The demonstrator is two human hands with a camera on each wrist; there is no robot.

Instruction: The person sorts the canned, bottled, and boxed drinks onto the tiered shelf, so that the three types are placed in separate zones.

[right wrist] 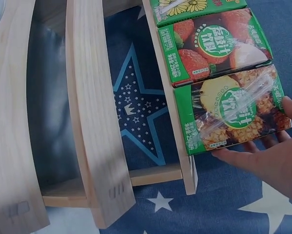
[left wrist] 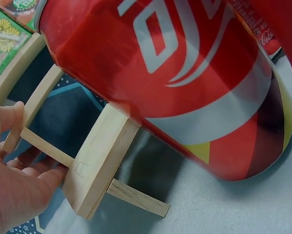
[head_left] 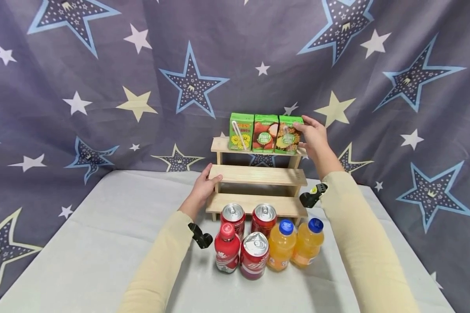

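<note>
On the top step of a three-tier wooden display shelf (head_left: 258, 175), three green drink cartons stand in a row. The yellow-flower carton (head_left: 240, 134) is at left, the lychee carton (head_left: 265, 135) in the middle, and the pineapple carton (head_left: 288, 138) at right; each of the outer two shows a straw on its front. My right hand (head_left: 316, 138) holds the pineapple carton by its outer end, the fingers partly hidden behind it. At the other side, my left hand (head_left: 203, 188) grips the left end of the middle step, thumb on top.
In front of the shelf stand red soda cans (head_left: 256, 250), a red bottle (head_left: 227, 250) and two orange drink bottles (head_left: 283, 243) with blue caps. A star-patterned curtain (head_left: 235, 52) hangs right behind. A white cloth (head_left: 102, 243) covers the table.
</note>
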